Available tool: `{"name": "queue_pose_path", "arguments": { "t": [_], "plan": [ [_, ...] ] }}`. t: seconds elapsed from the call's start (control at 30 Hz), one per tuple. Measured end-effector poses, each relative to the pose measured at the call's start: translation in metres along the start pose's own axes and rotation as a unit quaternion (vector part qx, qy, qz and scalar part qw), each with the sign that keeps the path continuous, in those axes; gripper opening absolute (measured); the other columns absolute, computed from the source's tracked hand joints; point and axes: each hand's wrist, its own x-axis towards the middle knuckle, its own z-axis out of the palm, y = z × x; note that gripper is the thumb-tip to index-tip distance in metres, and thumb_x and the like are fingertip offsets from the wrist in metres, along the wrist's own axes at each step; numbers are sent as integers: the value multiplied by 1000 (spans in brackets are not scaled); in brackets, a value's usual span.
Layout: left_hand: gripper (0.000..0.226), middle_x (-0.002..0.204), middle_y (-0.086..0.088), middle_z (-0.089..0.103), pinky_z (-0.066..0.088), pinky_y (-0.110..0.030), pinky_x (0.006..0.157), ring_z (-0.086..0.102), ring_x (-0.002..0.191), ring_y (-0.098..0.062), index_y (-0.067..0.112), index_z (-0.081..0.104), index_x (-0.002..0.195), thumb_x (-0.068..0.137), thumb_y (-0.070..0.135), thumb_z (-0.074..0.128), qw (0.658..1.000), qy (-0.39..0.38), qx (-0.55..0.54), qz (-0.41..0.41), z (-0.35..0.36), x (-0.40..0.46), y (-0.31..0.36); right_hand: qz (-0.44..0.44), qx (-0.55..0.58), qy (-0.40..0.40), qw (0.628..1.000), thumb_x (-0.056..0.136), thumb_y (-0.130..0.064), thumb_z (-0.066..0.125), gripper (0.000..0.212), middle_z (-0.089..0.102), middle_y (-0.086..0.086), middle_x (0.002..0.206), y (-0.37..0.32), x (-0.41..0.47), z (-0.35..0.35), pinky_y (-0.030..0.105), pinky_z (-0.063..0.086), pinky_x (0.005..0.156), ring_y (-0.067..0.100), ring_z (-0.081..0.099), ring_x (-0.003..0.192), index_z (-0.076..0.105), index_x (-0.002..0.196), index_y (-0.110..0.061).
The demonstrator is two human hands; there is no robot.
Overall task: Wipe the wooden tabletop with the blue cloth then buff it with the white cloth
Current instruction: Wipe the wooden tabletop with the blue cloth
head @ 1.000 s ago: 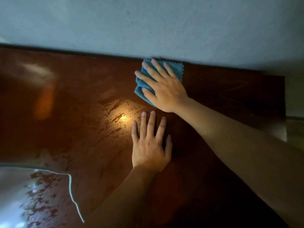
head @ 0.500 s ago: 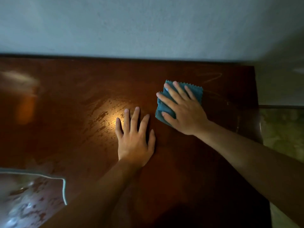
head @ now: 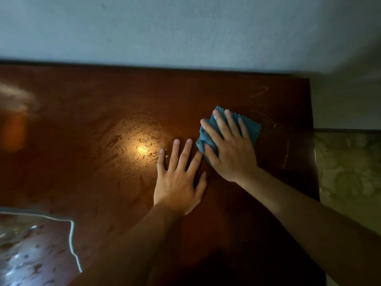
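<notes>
The dark reddish wooden tabletop (head: 86,124) fills most of the view, glossy, with a bright lamp glare and wet-looking streaks near its middle. My right hand (head: 231,153) lies flat on the folded blue cloth (head: 250,131), pressing it to the wood right of centre. Just left of it, my left hand (head: 179,180) rests flat on the bare wood with fingers spread, its fingertips almost touching the cloth's edge. No white cloth is in view.
A pale wall (head: 185,29) runs along the table's far edge. The table's right edge (head: 313,141) drops to a patterned floor (head: 350,172). A shiny reflective patch with a light outline (head: 37,244) shows at the lower left.
My right hand has drawn the blue cloth from the far edge by the wall back towards me and to the right. The left hand stays flat on the wood.
</notes>
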Motion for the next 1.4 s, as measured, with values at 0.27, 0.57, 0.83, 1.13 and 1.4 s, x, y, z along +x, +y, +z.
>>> {"name": "queue_pose_path", "arguments": {
  "t": [0.27, 0.57, 0.83, 1.13, 1.4],
  "plan": [
    [60, 166, -8, 24, 10, -62, 121, 10, 155, -32, 24, 35, 154, 101, 51, 33, 1000, 12, -5, -1, 3, -1, -1, 101, -11, 24, 995, 101, -53, 22, 67, 22, 12, 169, 40, 98, -18, 54, 9, 127, 35, 16, 157, 28, 162, -26],
    [61, 165, -9, 24, 9, -61, 122, 9, 155, -32, 22, 37, 153, 99, 51, 37, 1000, 24, -7, 0, 3, 0, -2, 68, 4, 3, 998, 106, -55, 25, 61, 22, 11, 169, -11, -41, 7, 55, 11, 127, 33, 14, 158, 23, 161, -29],
    [60, 166, -8, 24, 6, -59, 123, 10, 155, -31, 23, 37, 153, 100, 51, 35, 1000, 15, 5, -3, 1, 0, -2, 132, 5, 31, 991, 102, -53, 24, 65, 18, 14, 170, 31, 88, -12, 57, 8, 126, 36, 13, 157, 26, 162, -26],
    [63, 166, -8, 23, 7, -61, 122, 7, 156, -31, 23, 36, 154, 99, 53, 35, 1000, 15, -2, -5, 0, -1, -2, 116, 25, 22, 993, 106, -52, 26, 61, 24, 14, 168, -25, -58, 6, 58, 15, 126, 35, 16, 157, 29, 161, -25],
    [62, 165, -10, 26, 5, -59, 122, 11, 155, -33, 21, 38, 154, 100, 50, 36, 1000, 23, -7, -5, -3, -1, 0, 162, 1, 32, 986, 104, -53, 24, 64, 20, 13, 170, 43, 62, -11, 56, 8, 126, 36, 13, 157, 26, 162, -27]
  ]
}}
